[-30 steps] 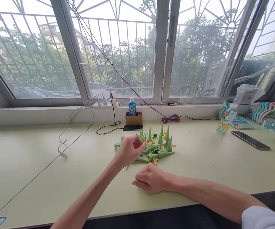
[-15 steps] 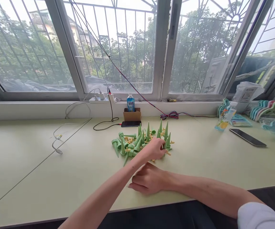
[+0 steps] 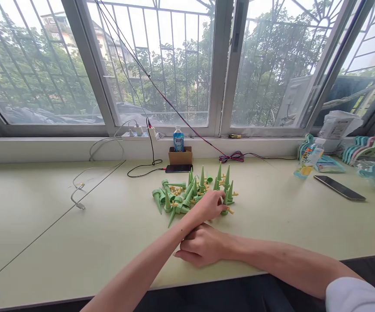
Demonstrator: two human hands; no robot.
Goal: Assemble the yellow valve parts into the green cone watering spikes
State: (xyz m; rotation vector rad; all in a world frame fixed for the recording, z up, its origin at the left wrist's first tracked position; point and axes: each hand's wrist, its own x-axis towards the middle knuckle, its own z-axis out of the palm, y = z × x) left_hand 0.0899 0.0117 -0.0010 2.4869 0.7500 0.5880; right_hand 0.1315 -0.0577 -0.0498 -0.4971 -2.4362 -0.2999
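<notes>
My left hand [image 3: 211, 205] reaches across from the lower left, over my right wrist area, to the right end of a pile of green plastic watering spikes [image 3: 187, 197]. Its thumb and fingers close around an upright watering spike [image 3: 225, 203] with a small yellow valve [image 3: 230, 210] at its base. Several more spikes stand upright beside it, points up. Below, my right hand [image 3: 203, 246] rests on the table with its fingers curled in; whatever is inside them is hidden. Other spikes lie on their sides among loose yellow valves [image 3: 175, 190].
Behind the pile are a phone [image 3: 179, 168] on a cable and a blue-labelled bottle [image 3: 178, 140] in a cardboard box [image 3: 180, 157]. On the right lie another phone [image 3: 339, 187], a drink bottle [image 3: 309, 159] and hangers [image 3: 364, 149]. A white cable [image 3: 77, 197] lies left.
My left hand has shifted slightly, and more of the spike at its fingertips shows. The right hand stays in place.
</notes>
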